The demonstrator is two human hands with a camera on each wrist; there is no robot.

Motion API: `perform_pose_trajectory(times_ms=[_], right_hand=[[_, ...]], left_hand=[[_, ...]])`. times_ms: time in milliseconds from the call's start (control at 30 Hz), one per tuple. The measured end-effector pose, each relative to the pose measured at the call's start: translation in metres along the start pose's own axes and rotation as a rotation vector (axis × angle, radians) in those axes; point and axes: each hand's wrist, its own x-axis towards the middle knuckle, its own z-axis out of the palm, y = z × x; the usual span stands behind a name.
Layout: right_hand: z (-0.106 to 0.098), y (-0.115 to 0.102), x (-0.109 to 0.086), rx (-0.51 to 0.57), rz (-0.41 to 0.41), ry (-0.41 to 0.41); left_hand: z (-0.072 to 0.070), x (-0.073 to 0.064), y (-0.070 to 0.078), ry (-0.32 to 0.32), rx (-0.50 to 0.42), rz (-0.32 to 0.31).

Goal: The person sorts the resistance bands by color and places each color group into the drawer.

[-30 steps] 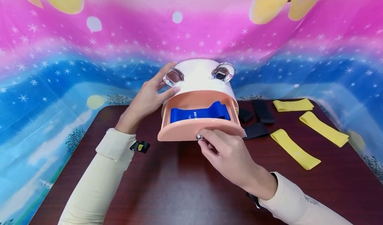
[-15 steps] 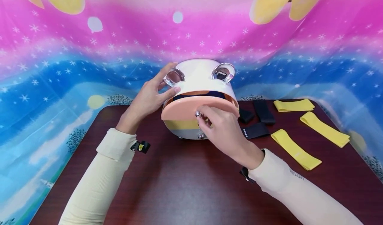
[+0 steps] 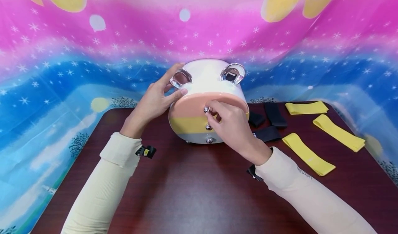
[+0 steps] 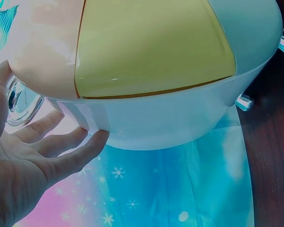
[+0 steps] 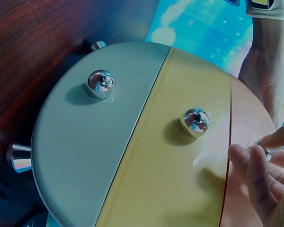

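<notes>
A white storage box [image 3: 206, 73] stands on the table with two mirrored ears. Its oval front has a peach top drawer [image 3: 186, 104], a yellow middle drawer [image 3: 186, 124] and a grey bottom one [image 3: 194, 137], all flush. My right hand [image 3: 231, 123] pinches the silver top knob [image 3: 206, 109] between thumb and fingers. My left hand [image 3: 157, 97] rests against the box's left side, thumb near the left ear [image 3: 181, 78]. In the left wrist view its straight fingers [image 4: 80, 158] touch the white wall. The blue band seen earlier is hidden behind the peach front.
Right of the box, several black bands [image 3: 275, 115] lie on the dark wooden table [image 3: 186, 192]. Farther right are yellow bands [image 3: 309, 154], folded flat. A patterned cloth [image 3: 199, 30] hangs behind and around the table.
The peach drawer, pulled out with a blue band inside, has slid back flush as my right hand moved away from me with its knob. My left hand stayed on the box.
</notes>
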Motion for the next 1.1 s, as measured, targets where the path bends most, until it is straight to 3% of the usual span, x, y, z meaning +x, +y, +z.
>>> perform_pose_trajectory(times_ms=[400, 667, 900, 1100], right_hand=[[-0.002, 0.006, -0.004, 0.104, 0.064, -0.007], [0.001, 0.015, -0.029, 0.107, 0.16, -0.062], [0.014, 0.02, -0.045, 0.086, 0.129, -0.111], [0.024, 0.024, -0.049, 0.146, 0.117, -0.12]], left_hand=[[-0.003, 0.0, 0.001, 0.0, 0.022, -0.003], [-0.003, -0.002, -0.001, -0.012, 0.02, -0.018], [-0.002, -0.001, 0.0, -0.003, 0.016, 0.003], [-0.001, -0.001, 0.001, -0.003, 0.021, 0.008]])
